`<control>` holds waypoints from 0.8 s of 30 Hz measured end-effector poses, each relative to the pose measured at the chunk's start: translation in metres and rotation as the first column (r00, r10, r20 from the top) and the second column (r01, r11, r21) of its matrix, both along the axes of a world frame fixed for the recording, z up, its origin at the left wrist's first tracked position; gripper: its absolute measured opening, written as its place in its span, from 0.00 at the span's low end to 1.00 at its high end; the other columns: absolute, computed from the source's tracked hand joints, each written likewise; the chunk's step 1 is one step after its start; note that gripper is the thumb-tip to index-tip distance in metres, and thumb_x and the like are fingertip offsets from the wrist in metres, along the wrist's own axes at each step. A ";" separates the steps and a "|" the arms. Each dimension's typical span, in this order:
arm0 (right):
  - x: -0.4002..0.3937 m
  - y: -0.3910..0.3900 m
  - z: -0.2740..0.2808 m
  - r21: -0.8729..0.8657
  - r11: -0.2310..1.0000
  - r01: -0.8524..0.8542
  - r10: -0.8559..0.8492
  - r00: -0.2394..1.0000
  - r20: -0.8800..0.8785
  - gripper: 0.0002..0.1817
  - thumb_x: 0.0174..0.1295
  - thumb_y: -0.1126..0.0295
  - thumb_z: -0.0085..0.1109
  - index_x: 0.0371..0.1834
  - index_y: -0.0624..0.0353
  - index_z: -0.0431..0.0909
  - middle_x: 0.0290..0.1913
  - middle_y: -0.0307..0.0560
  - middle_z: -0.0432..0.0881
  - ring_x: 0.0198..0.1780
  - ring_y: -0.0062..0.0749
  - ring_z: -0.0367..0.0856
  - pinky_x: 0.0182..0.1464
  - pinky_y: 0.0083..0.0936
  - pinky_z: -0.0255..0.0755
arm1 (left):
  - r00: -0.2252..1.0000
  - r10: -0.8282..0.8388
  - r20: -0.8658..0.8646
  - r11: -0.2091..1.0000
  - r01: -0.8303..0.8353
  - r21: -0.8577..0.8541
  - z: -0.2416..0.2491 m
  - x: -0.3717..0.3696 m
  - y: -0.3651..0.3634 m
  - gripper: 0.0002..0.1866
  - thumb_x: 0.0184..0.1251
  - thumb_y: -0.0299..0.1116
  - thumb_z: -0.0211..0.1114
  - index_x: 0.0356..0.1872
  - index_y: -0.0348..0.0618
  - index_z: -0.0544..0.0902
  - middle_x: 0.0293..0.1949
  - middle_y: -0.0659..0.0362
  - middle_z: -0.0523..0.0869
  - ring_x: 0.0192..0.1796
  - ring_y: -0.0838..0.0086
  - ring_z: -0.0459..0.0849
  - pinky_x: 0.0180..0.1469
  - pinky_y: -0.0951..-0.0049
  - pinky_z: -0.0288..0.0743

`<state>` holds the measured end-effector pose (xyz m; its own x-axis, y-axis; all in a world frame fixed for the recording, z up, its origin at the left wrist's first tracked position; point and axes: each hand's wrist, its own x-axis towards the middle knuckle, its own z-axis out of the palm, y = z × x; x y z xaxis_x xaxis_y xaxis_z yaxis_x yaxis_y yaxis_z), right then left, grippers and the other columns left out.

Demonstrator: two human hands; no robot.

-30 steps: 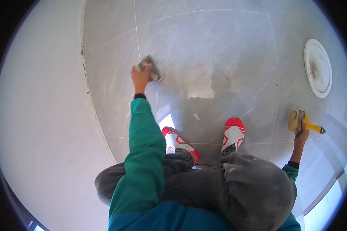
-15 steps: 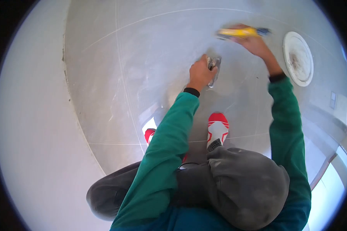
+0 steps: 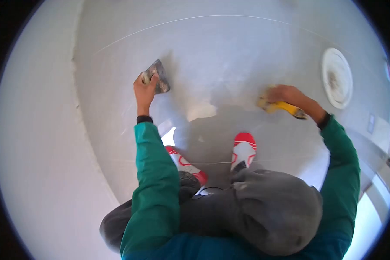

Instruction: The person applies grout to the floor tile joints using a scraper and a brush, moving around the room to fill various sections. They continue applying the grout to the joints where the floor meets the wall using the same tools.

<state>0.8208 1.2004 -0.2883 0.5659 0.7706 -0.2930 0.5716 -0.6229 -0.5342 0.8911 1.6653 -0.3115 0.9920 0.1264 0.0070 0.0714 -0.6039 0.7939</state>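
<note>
My left hand (image 3: 144, 90) grips a putty knife (image 3: 161, 80) by its pale handle; the broad, smeared metal blade is tilted over the grey floor (image 3: 229, 47). Over on the right, my right hand (image 3: 286, 94) is closed around a yellow-handled tool (image 3: 290, 109) with a dark end. The tool's pale head is blurred and close over the floor, so its exact kind does not show. A pale wet-looking patch of reflected light and my own shadow lie between the two hands.
A white round lid (image 3: 337, 93) with a grey-brown smudge lies right of my right hand. My feet in red and white shoes (image 3: 244, 149) are planted below. A white wall (image 3: 39, 143) runs along the left, and thin white lines cross the floor.
My left hand has swung left with the putty knife, away from the middle. My right hand has come down towards me with the yellow-handled tool, which has turned.
</note>
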 end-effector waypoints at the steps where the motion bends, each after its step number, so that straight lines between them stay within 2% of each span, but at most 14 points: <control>1: -0.005 -0.013 0.001 -0.001 0.999 0.049 -0.049 0.998 -0.037 0.12 0.54 0.72 0.56 0.42 0.53 0.80 0.48 0.43 0.80 0.54 0.38 0.75 0.57 0.29 0.67 | 0.999 0.030 0.022 0.999 -0.030 0.014 -0.015 0.010 0.019 0.12 0.52 0.34 0.65 0.23 0.35 0.76 0.19 0.60 0.76 0.22 0.78 0.71 0.28 0.73 0.68; 2: -0.003 -0.019 0.002 0.001 0.997 0.083 -0.082 0.994 -0.071 0.12 0.55 0.72 0.56 0.43 0.55 0.79 0.49 0.45 0.79 0.54 0.39 0.74 0.58 0.30 0.66 | 0.996 0.071 0.049 0.997 -0.073 0.033 -0.019 0.017 0.039 0.12 0.51 0.35 0.66 0.23 0.35 0.77 0.19 0.59 0.77 0.23 0.78 0.72 0.28 0.73 0.69; 4: 0.002 -0.020 0.029 0.355 0.919 0.173 -0.200 0.979 0.040 0.13 0.57 0.74 0.54 0.46 0.58 0.77 0.51 0.49 0.77 0.55 0.43 0.73 0.60 0.31 0.65 | 0.997 0.076 0.021 0.997 -0.077 0.027 -0.024 0.022 0.058 0.13 0.51 0.37 0.67 0.24 0.35 0.78 0.20 0.57 0.79 0.24 0.76 0.75 0.29 0.71 0.71; 5: 0.000 -0.027 0.031 0.358 0.882 0.307 -0.349 0.935 0.059 0.15 0.58 0.76 0.53 0.50 0.60 0.74 0.53 0.53 0.76 0.56 0.47 0.72 0.61 0.32 0.63 | 0.998 0.057 -0.009 0.998 -0.057 -0.011 -0.022 0.020 0.062 0.14 0.50 0.38 0.68 0.25 0.35 0.78 0.22 0.55 0.81 0.26 0.73 0.79 0.30 0.70 0.72; 6: 0.003 -0.028 0.043 0.372 0.834 0.408 -0.447 0.894 0.022 0.17 0.58 0.78 0.54 0.52 0.60 0.73 0.54 0.52 0.75 0.57 0.45 0.72 0.61 0.31 0.63 | 1.000 0.010 0.010 0.995 -0.011 0.096 -0.031 0.020 0.062 0.16 0.48 0.40 0.68 0.27 0.35 0.79 0.24 0.53 0.82 0.28 0.69 0.80 0.31 0.67 0.73; 7: 0.005 -0.032 0.042 0.382 0.828 0.410 -0.450 0.893 0.019 0.17 0.58 0.78 0.54 0.52 0.60 0.73 0.54 0.52 0.75 0.57 0.45 0.72 0.61 0.31 0.63 | 0.999 -0.049 0.023 0.978 0.043 0.202 -0.041 0.020 0.052 0.17 0.47 0.41 0.69 0.29 0.36 0.79 0.26 0.51 0.83 0.29 0.65 0.82 0.33 0.65 0.74; 9: 0.002 -0.047 0.038 0.389 0.723 0.571 -0.640 0.766 0.063 0.20 0.53 0.81 0.56 0.51 0.60 0.74 0.53 0.50 0.76 0.55 0.42 0.74 0.59 0.30 0.65 | 0.995 -0.095 -0.032 0.975 0.099 0.200 -0.054 0.006 -0.004 0.20 0.46 0.43 0.70 0.32 0.37 0.79 0.28 0.47 0.83 0.31 0.56 0.82 0.34 0.62 0.75; 10: 0.001 -0.058 0.033 0.387 0.696 0.605 -0.664 0.747 0.025 0.19 0.55 0.79 0.55 0.52 0.59 0.73 0.53 0.49 0.76 0.54 0.40 0.74 0.58 0.29 0.65 | 0.986 -0.154 -0.067 0.970 0.164 0.181 -0.050 -0.004 -0.043 0.21 0.46 0.43 0.70 0.34 0.36 0.78 0.30 0.47 0.83 0.33 0.57 0.82 0.36 0.64 0.75; 13: 0.007 -0.078 0.027 0.427 0.691 0.583 -0.662 0.748 0.050 0.18 0.57 0.76 0.56 0.52 0.60 0.73 0.52 0.50 0.77 0.53 0.41 0.74 0.57 0.28 0.66 | 0.941 -0.307 -0.145 0.943 0.321 0.091 -0.032 -0.024 -0.132 0.21 0.46 0.42 0.70 0.36 0.36 0.78 0.31 0.46 0.82 0.35 0.54 0.81 0.38 0.64 0.75; 15: 0.022 -0.082 0.028 0.445 0.741 0.503 -0.639 0.731 0.239 0.17 0.57 0.75 0.57 0.51 0.61 0.73 0.50 0.51 0.77 0.51 0.42 0.76 0.55 0.28 0.68 | 0.912 -0.376 -0.163 0.922 0.386 0.029 -0.031 -0.033 -0.178 0.21 0.46 0.41 0.69 0.37 0.36 0.77 0.31 0.45 0.82 0.36 0.51 0.80 0.39 0.63 0.75; 17: 0.042 -0.086 0.015 0.478 0.697 0.535 -0.680 0.704 0.204 0.17 0.56 0.75 0.58 0.51 0.59 0.74 0.49 0.50 0.78 0.50 0.40 0.76 0.53 0.26 0.69 | 0.828 -0.488 -0.275 0.865 0.501 -0.026 -0.034 -0.041 -0.211 0.21 0.46 0.41 0.68 0.39 0.38 0.77 0.32 0.46 0.82 0.37 0.50 0.80 0.40 0.59 0.74; 18: 0.054 -0.087 0.009 0.475 0.691 0.545 -0.691 0.690 0.214 0.18 0.55 0.75 0.58 0.52 0.58 0.74 0.48 0.50 0.79 0.50 0.39 0.76 0.53 0.25 0.68 | 0.837 -0.520 -0.172 0.842 0.535 0.061 -0.043 -0.059 -0.242 0.20 0.47 0.42 0.66 0.39 0.39 0.77 0.32 0.47 0.82 0.37 0.51 0.80 0.40 0.57 0.73; 21: 0.063 -0.094 -0.068 0.458 0.767 0.450 -0.633 0.651 0.420 0.20 0.53 0.74 0.58 0.52 0.51 0.75 0.52 0.49 0.77 0.53 0.41 0.75 0.55 0.30 0.68 | 0.806 -0.569 -0.162 0.808 0.585 0.071 -0.032 -0.067 -0.269 0.20 0.47 0.42 0.65 0.39 0.40 0.77 0.32 0.46 0.82 0.37 0.51 0.80 0.39 0.56 0.73; 24: 0.003 -0.066 -0.075 0.187 0.867 0.462 -0.484 0.693 0.534 0.24 0.50 0.73 0.54 0.55 0.48 0.73 0.57 0.46 0.74 0.58 0.42 0.71 0.58 0.33 0.65 | 0.804 -0.569 -0.173 0.807 0.587 0.073 -0.028 -0.063 -0.250 0.18 0.48 0.41 0.65 0.35 0.39 0.77 0.31 0.45 0.81 0.36 0.50 0.79 0.37 0.58 0.73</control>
<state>0.8234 1.1340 -0.3633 0.9102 0.3601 0.2047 0.4045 -0.8792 -0.2518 0.8286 1.4155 -0.3393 0.8723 -0.4637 -0.1552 -0.2192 -0.6545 0.7236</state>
